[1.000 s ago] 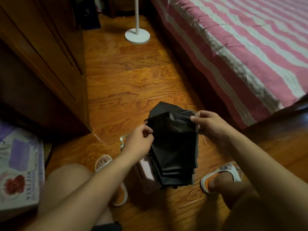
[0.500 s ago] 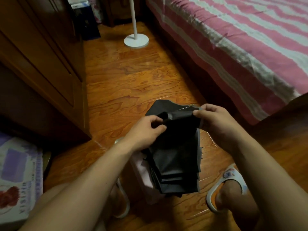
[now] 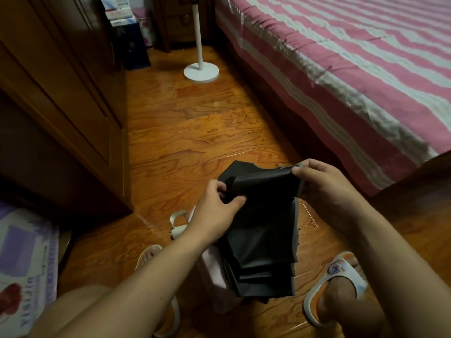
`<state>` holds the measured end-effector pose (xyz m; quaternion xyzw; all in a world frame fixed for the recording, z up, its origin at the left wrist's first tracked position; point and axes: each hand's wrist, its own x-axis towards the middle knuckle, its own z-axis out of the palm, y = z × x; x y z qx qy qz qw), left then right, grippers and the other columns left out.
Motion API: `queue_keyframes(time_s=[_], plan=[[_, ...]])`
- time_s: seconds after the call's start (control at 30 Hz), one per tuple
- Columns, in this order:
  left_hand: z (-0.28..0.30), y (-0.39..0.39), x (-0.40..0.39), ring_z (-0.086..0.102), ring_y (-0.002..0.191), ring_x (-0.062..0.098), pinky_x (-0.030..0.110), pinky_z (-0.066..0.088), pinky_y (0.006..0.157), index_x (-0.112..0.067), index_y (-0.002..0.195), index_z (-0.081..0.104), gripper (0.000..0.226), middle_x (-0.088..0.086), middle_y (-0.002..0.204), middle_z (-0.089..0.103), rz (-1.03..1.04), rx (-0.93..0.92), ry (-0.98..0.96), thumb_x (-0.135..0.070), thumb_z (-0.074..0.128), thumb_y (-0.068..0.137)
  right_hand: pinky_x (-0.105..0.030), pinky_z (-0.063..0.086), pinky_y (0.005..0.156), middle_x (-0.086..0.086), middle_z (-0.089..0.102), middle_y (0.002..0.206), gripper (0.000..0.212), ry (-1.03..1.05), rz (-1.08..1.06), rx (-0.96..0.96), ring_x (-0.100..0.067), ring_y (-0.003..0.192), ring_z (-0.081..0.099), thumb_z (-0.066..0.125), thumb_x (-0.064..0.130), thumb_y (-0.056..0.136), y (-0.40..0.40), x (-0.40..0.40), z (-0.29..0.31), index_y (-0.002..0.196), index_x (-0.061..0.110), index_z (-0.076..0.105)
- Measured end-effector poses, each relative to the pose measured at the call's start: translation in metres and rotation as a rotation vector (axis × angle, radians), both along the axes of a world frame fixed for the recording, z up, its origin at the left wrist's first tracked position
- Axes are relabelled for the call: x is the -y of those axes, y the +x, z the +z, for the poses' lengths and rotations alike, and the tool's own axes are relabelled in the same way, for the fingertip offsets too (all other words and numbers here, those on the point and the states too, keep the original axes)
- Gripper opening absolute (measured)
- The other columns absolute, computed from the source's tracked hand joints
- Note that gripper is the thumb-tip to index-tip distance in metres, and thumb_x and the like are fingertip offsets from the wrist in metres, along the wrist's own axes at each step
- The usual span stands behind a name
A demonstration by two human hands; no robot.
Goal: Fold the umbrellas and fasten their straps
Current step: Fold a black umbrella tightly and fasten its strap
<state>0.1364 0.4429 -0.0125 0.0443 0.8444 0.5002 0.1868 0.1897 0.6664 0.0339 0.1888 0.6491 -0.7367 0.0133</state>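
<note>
Both hands, left hand (image 3: 214, 211) and right hand (image 3: 324, 184), pinch the umbrella (image 3: 263, 230).

A strip of glossy orange-brown wooden floor (image 3: 195, 132) runs away from the viewer, the one open lane. On its left a tall dark wooden wardrobe (image 3: 73, 98) walls it in; on its right stands the side of a bed with a pink and white striped cover (image 3: 353, 64). At the far end a white floor stand with a thin pole and round base (image 3: 201, 71) sits in the middle of the lane, with stacked boxes (image 3: 129, 40) just left of it. Close in, a folded black umbrella canopy (image 3: 263, 240), bare knees and two sandalled feet (image 3: 336, 284) fill the near floor. A printed white and purple package (image 3: 24, 264) blocks the near left corner.
</note>
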Motion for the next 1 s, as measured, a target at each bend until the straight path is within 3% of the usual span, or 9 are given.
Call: queue_keyframes(time_s=[0.13,0.23,0.3,0.43,0.47,0.6,0.77,0.87,1.0], plan=[[0.007,0.002,0.006,0.068,0.110,0.008,0.041,0.057,0.096,-0.046,0.146,0.038,0.067,-0.004,0.120,0.070,-0.037,-0.029,0.297,-0.015,0.068,0.096,-0.034,0.050,0.073,-0.002,0.063,0.078,0.019,0.010,-0.039,0.001,-0.017,0.074,0.061,0.058,0.016,0.100,-0.004,0.000,0.001,0.082,0.017,0.062],[0.013,-0.002,0.008,0.069,0.107,0.006,0.039,0.056,0.099,-0.061,0.144,0.035,0.081,-0.004,0.118,0.070,-0.039,-0.140,0.275,-0.002,0.063,0.097,-0.032,0.051,0.070,-0.003,0.063,0.081,0.017,0.048,-0.088,0.013,-0.019,0.077,0.061,0.060,0.016,0.100,-0.005,-0.001,0.001,0.084,0.017,0.062],[0.013,-0.004,0.010,0.067,0.111,0.004,0.034,0.055,0.101,-0.055,0.141,0.044,0.076,-0.005,0.122,0.070,-0.053,-0.158,0.276,0.004,0.060,0.096,-0.036,0.050,0.074,-0.007,0.060,0.086,0.015,0.061,-0.117,0.013,-0.024,0.082,0.058,0.061,0.015,0.099,-0.005,-0.002,0.003,0.084,0.016,0.060],[0.010,-0.006,0.010,0.065,0.094,0.004,0.032,0.056,0.094,-0.054,0.139,0.052,0.053,-0.008,0.120,0.064,-0.117,-0.148,0.182,-0.030,0.068,0.095,-0.043,0.053,0.081,-0.016,0.063,0.097,0.001,0.094,-0.077,0.010,-0.029,0.090,0.062,0.063,0.010,0.097,-0.003,-0.002,0.005,0.097,0.010,0.062],[0.010,-0.007,0.010,0.066,0.095,0.009,0.035,0.057,0.093,-0.052,0.140,0.052,0.049,-0.009,0.116,0.065,-0.104,-0.130,0.183,-0.038,0.067,0.095,-0.043,0.054,0.083,-0.019,0.066,0.101,0.010,0.112,-0.071,0.003,-0.028,0.091,0.066,0.064,0.009,0.096,-0.003,-0.002,0.004,0.106,0.011,0.063],[0.011,-0.015,0.010,0.070,0.091,0.025,0.049,0.057,0.090,-0.038,0.133,0.062,0.041,0.001,0.096,0.072,-0.076,-0.121,0.165,-0.029,0.071,0.094,-0.015,0.053,0.072,0.003,0.074,0.095,0.043,0.312,0.014,-0.067,-0.005,0.090,0.072,0.069,0.012,0.094,0.001,-0.003,0.012,0.132,0.031,0.060],[0.012,-0.016,0.018,0.066,0.085,-0.003,0.022,0.051,0.077,-0.034,0.098,0.077,0.016,-0.018,0.088,0.072,-0.111,-0.331,0.001,-0.021,0.077,0.089,-0.002,0.046,0.070,0.009,0.075,0.100,0.021,0.704,0.104,-0.096,0.008,0.088,0.068,0.075,0.016,0.090,0.007,-0.011,0.011,0.110,0.024,0.075],[0.013,-0.008,0.023,0.061,0.087,-0.004,0.009,0.042,0.073,-0.035,0.088,0.075,0.019,-0.019,0.091,0.066,-0.126,-0.441,-0.035,-0.017,0.078,0.088,-0.013,0.052,0.076,0.011,0.070,0.099,0.015,0.896,0.142,-0.180,0.002,0.091,0.065,0.077,0.018,0.087,0.016,-0.014,0.006,0.099,0.026,0.077],[0.008,0.007,0.033,0.056,0.096,0.002,0.007,0.040,0.076,-0.023,0.086,0.073,0.014,-0.012,0.101,0.055,-0.207,-0.485,-0.009,-0.009,0.075,0.086,-0.028,0.049,0.087,0.009,0.064,0.109,0.011,1.098,0.207,-0.390,-0.009,0.107,0.057,0.075,0.025,0.083,0.035,-0.020,0.002,0.092,0.023,0.079]])
